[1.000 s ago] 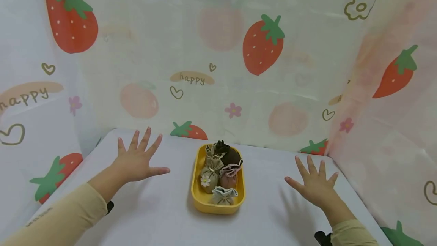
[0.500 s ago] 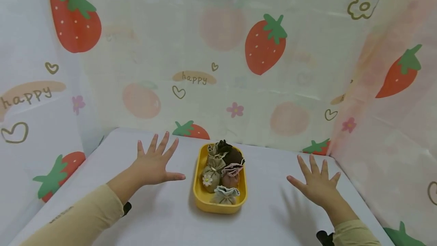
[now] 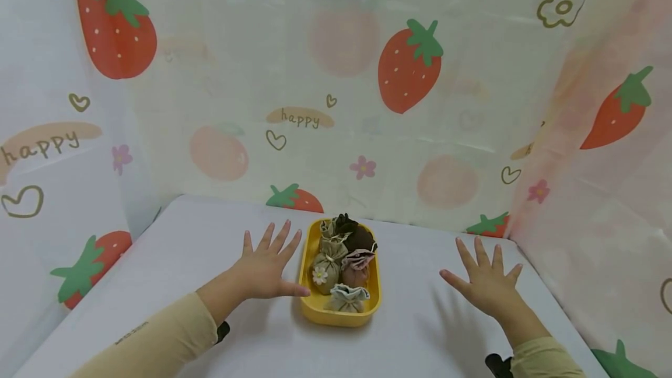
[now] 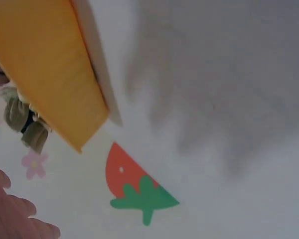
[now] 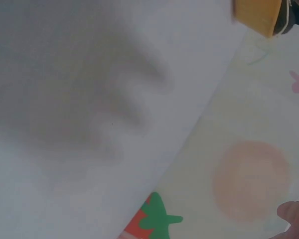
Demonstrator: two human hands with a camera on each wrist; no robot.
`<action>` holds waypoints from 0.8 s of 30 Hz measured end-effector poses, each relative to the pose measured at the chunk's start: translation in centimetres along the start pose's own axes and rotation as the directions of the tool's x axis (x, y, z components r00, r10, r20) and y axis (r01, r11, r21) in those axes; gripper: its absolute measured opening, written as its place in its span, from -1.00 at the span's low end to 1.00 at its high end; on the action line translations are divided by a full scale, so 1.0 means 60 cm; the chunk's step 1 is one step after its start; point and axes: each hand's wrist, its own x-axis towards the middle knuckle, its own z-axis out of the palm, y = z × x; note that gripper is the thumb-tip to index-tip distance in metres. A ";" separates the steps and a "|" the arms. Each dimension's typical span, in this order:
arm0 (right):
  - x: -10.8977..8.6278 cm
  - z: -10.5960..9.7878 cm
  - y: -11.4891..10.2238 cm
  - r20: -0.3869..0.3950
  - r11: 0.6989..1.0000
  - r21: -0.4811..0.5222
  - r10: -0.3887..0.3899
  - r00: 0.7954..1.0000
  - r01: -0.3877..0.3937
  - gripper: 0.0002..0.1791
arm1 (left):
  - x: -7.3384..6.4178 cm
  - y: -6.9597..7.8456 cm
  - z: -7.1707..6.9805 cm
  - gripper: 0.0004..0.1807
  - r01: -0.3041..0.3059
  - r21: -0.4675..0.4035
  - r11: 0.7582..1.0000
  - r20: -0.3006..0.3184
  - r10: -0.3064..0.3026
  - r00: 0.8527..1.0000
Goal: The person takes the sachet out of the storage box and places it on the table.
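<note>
A yellow tray (image 3: pixel 336 318) stands on the white table with several small drawstring pouches inside. Among them are an olive pouch (image 3: pixel 326 267) with a white flower, a brownish-pink pouch (image 3: pixel 354 273), a pale grey pouch (image 3: pixel 347 298) at the near end and a dark brown pouch (image 3: pixel 360 239) at the far end. My left hand (image 3: pixel 265 273) hovers at the tray's left side, fingers spread, its thumb tip overlapping the rim in the head view; whether it touches I cannot tell. Over the table to the right, my right hand (image 3: pixel 488 284) is spread wide and holds nothing.
The white table (image 3: pixel 409 343) ends at a printed curtain (image 3: pixel 336 74) with strawberries, hearts and flowers, which also closes in both sides. A dark strap piece shows at each wrist. In the left wrist view the tray wall (image 4: pixel 55 74) is close by.
My left hand has moved right and slightly nearer to me, from the left part of the table to the tray's edge. The right hand stays about where it was.
</note>
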 end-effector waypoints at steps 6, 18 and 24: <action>0.003 0.004 0.003 -0.001 1.000 0.000 -0.001 1.000 0.001 -0.03 | 0.004 0.025 0.019 0.32 -0.021 0.007 1.000 0.042 0.021 0.999; 0.003 0.004 -0.003 0.006 1.000 0.011 -0.013 1.000 0.013 -0.04 | 0.018 0.047 0.048 0.37 -0.055 -0.034 0.998 0.035 0.057 0.998; 0.004 0.008 -0.003 0.007 1.000 0.014 -0.013 1.000 0.013 -0.03 | 0.023 0.055 0.063 0.40 -0.078 -0.033 0.996 0.048 0.080 0.996</action>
